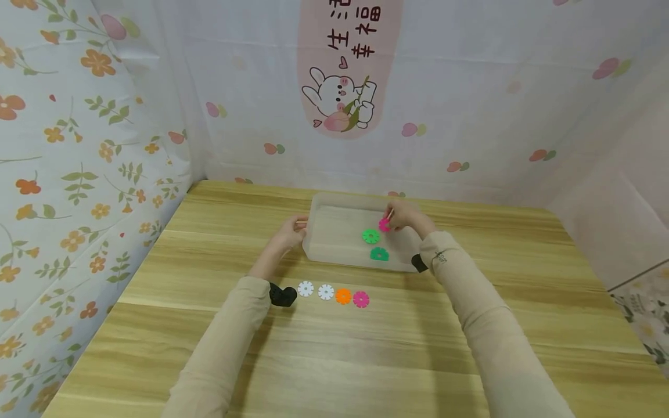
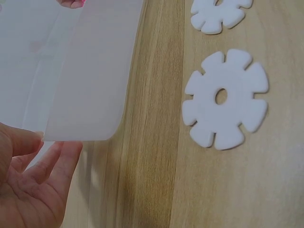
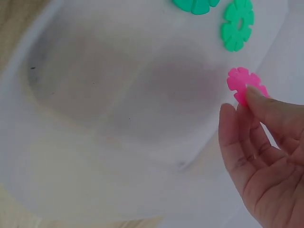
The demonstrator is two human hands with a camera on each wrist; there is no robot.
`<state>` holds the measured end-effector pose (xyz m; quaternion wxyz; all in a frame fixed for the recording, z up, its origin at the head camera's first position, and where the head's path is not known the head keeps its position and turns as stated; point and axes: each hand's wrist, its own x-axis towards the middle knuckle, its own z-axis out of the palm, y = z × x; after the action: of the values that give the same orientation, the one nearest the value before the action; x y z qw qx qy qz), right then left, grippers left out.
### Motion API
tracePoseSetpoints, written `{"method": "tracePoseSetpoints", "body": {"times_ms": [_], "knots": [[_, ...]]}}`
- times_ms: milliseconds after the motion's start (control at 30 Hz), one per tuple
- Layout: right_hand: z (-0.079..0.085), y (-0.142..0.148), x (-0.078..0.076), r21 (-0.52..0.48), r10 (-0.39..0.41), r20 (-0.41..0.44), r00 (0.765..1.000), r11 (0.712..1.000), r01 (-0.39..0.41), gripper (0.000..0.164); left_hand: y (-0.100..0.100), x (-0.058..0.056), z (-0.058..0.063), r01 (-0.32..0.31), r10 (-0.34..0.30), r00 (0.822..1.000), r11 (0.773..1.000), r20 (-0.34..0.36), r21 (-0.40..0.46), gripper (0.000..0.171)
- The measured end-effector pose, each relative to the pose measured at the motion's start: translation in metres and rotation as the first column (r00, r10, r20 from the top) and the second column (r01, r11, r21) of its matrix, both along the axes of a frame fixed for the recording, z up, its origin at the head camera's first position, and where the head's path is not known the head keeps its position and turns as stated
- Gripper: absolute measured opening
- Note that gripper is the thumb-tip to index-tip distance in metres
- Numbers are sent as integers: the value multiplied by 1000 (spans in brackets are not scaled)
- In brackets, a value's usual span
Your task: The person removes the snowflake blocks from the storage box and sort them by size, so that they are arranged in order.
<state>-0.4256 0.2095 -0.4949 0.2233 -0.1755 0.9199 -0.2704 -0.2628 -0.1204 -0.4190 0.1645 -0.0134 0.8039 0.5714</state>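
Note:
My left hand (image 1: 288, 235) pinches the left end of a translucent white plastic box (image 1: 340, 255), thumb and fingers on either side of its wall in the left wrist view. Between thumb and fingertips, my right hand (image 1: 407, 216) holds a pink slotted snowflake disc (image 3: 240, 78) above the right part of the box. Inside the box are a bright green disc (image 1: 366, 237) and a darker green disc (image 3: 192, 5), the latter partly out of the right wrist view.
In front of the box, a row of discs lies on the wooden table (image 1: 324, 354): two white discs, one of them the nearer white disc (image 2: 242, 111), an orange disc (image 1: 338, 296) and another pink disc (image 1: 356, 299). A patterned cloth (image 1: 449, 104) hangs behind the table.

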Motion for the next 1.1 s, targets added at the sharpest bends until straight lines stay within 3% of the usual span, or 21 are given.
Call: {"method": "tracePoseSetpoints", "body": {"times_ms": [100, 167, 267, 400, 500, 667, 800, 1100], "knots": [[7, 2, 9, -28, 32, -20, 999, 999, -33, 14, -1, 1, 2, 5, -5, 1000, 1000, 0, 6, 44], [17, 2, 18, -12, 52, 18, 998, 999, -52, 17, 0, 1, 1, 8, -8, 1000, 1000, 1, 8, 44], [18, 8, 24, -102, 106, 19, 994, 989, -104, 17, 0, 2, 1, 5, -6, 1000, 1000, 8, 20, 44], [62, -5, 66, -114, 81, 67, 994, 991, -73, 19, 0, 2, 1, 2, -3, 1000, 999, 10, 33, 44], [107, -23, 107, -43, 29, 131, 991, 999, -23, 23, 0, 1, 0, 3, -4, 1000, 999, 5, 31, 44], [141, -32, 142, -51, 47, 147, 988, 998, -40, 23, 1, 1, 0, -1, 1, 1000, 1000, 10, 31, 44], [148, -30, 154, -61, 83, 132, 988, 995, -76, 23, 1, 3, 0, -6, 6, 1000, 999, 10, 33, 44], [134, -23, 159, -115, 113, 120, 986, 988, -99, 19, 1, 3, 4, 1, -2, 1000, 1000, 15, 24, 45]]}}
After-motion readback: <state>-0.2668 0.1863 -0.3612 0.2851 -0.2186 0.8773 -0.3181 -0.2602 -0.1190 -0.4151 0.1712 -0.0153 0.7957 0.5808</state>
